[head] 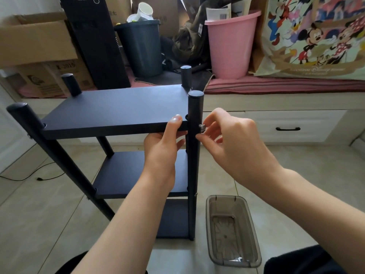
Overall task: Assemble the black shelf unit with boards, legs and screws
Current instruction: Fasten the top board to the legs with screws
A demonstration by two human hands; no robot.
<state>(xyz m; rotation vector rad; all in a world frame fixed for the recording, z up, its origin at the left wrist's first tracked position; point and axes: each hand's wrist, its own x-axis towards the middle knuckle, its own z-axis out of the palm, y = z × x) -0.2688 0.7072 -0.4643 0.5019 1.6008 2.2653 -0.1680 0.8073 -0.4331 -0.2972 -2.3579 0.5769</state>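
Tiled floor, shelf unit upright. Left hand gripped top board's front-right corner, steadying it; right hand pinched screw into front-right leg. Screw tray alongside.

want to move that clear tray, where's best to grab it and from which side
Grip the clear plastic tray across its two long rims, coming from above. It lies flat and open-topped on the floor, narrow enough to span, and the shelf leg crowds its left.
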